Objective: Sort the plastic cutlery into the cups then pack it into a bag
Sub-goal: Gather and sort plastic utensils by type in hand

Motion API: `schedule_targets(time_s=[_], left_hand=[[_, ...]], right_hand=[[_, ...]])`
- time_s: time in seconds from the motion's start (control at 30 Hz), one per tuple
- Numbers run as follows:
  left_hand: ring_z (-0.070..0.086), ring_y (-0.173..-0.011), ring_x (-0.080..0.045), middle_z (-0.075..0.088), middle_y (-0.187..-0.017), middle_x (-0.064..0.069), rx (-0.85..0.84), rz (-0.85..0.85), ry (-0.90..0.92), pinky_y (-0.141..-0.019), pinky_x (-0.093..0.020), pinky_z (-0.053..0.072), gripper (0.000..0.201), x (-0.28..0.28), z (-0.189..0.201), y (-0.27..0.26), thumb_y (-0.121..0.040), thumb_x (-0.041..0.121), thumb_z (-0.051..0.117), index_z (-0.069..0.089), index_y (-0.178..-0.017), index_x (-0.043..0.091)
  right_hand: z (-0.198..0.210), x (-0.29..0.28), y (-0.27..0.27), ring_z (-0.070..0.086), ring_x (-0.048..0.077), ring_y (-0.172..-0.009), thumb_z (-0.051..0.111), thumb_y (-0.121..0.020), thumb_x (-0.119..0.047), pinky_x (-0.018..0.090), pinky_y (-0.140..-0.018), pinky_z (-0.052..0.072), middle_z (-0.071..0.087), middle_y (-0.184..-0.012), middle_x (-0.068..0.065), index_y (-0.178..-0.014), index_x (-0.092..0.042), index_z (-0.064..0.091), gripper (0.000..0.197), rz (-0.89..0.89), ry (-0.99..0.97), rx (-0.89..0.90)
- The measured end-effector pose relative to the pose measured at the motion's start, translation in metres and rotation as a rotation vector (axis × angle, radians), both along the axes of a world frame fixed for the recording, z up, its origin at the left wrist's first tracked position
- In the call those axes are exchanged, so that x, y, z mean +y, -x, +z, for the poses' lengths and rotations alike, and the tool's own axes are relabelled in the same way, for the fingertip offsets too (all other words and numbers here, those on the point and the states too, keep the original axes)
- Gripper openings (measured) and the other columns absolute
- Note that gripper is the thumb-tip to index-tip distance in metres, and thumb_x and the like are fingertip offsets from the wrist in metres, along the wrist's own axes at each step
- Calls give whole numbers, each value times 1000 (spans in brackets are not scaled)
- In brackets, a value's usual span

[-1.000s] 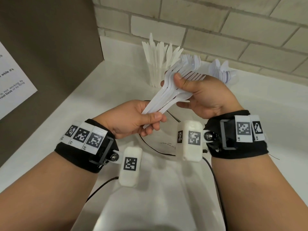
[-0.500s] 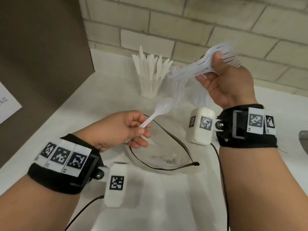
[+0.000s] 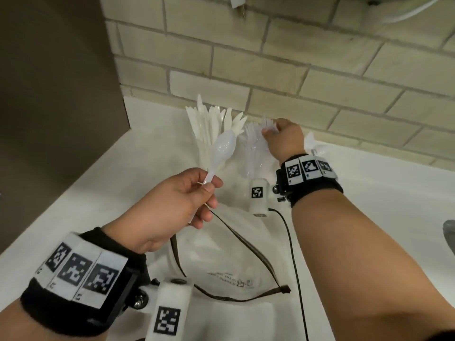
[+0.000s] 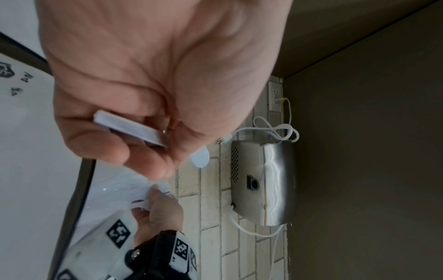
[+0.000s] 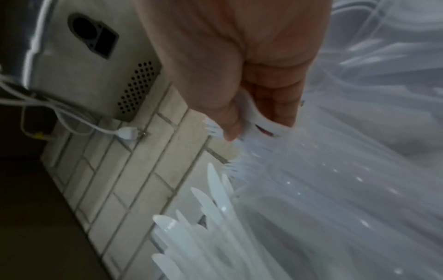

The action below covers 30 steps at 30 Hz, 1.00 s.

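Observation:
My left hand pinches the handle of one white plastic spoon, bowl up, above the counter; the left wrist view shows the spoon handle between thumb and fingers. My right hand reaches to the back and grips a bunch of white forks by their heads, their handles down in the clear middle cup. The right wrist view shows those forks pinched. A cup of knives stands left of it. A third cup is mostly hidden behind my right wrist.
A clear plastic bag with a brown-edged mouth lies on the white counter under my hands. A tiled wall runs behind the cups, a brown panel on the left. A metal wall unit with a white cable hangs above.
The right hand has brought the forks down from mid-air into the middle cup. The left hand, left with the single spoon, has lifted it slightly toward the cups.

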<state>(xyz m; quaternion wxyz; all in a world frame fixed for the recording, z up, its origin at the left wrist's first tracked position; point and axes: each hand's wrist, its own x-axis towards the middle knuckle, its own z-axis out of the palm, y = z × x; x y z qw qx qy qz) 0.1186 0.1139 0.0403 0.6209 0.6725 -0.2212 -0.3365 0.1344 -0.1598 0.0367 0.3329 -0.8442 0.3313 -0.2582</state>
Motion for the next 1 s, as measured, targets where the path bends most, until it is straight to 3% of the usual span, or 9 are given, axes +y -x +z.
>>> schedule_targets(time_s=[0.1, 0.33, 0.4, 0.5, 0.6, 0.7, 0.83, 0.93, 1.0], left_hand=[[54, -54, -10, 60, -68, 2, 18, 11, -10, -53, -24, 45, 17, 0, -5, -1, -98, 15, 46, 63, -104, 13], [61, -60, -11, 61, -73, -2, 59, -8, -29, -60, -26, 51, 20, -7, -5, 1, -100, 15, 44, 62, -105, 11], [63, -63, -11, 62, -75, -1, 11, -21, -30, -64, -27, 52, 20, -9, -3, 2, -100, 15, 44, 63, -104, 13], [64, -64, -10, 61, -75, -1, -78, -38, -5, -65, -25, 53, 20, -11, 2, 5, -99, 14, 45, 64, -104, 14], [65, -66, -12, 62, -77, -3, -127, -81, 23, -65, -24, 54, 19, -17, 8, 12, -98, 13, 46, 64, -103, 16], [68, -82, -11, 65, -91, 0, -291, -78, -33, -80, -28, 53, 18, -23, 4, 20, -93, 23, 57, 61, -110, 19], [39, -125, 0, 42, -137, 15, -813, -220, -334, -106, -27, 33, 87, -13, -3, 19, -62, 66, 70, 32, -136, 41], [-10, -145, -14, 0, -157, 14, -908, -629, -628, -117, -48, -6, 124, -5, -14, 17, -39, 79, 72, -1, -137, 61], [-28, -142, -22, -19, -156, 14, -900, -791, -782, -112, -58, -14, 136, -4, -24, 20, -33, 77, 77, -15, -133, 65]], right_hand=[[-13, 2, 0, 57, 13, -102, 58, -92, -10, 20, -89, 44, 59, -119, -1, -132, -23, 54, 42, 22, 27, -137], [-12, 16, 4, 38, 23, -137, 42, -101, -24, 27, -113, 27, 44, -147, 9, -141, -13, 45, 42, 153, 280, 47], [14, 28, 17, 51, 21, -125, 44, -100, -36, 30, -104, 38, 54, -136, 7, -134, -15, 54, 41, 140, 234, -49], [57, 59, 57, 66, 16, -77, 54, -94, -45, 29, -68, 50, 71, -104, -1, -112, -20, 66, 33, 360, -134, -95], [71, 80, 93, 62, 18, -57, 67, -89, -21, 26, -49, 46, 74, -95, 12, -112, -16, 65, 23, 617, -277, -62], [66, 82, 107, 58, 14, -49, 63, -91, -7, 26, -49, 48, 73, -86, 17, -101, -10, 68, 12, 562, -188, -71], [69, 50, 127, 59, 12, -45, 62, -89, -11, 28, -53, 49, 71, -75, 15, -92, -25, 60, 14, 243, -7, -170], [76, 12, 137, 65, 18, -55, 47, -88, -13, 32, -57, 51, 66, -73, 4, -88, -24, 60, 17, -41, 231, -322], [76, -7, 135, 62, 23, -67, 37, -88, -10, 25, -60, 46, 66, -81, 6, -98, -15, 64, 29, -129, 356, -280]])
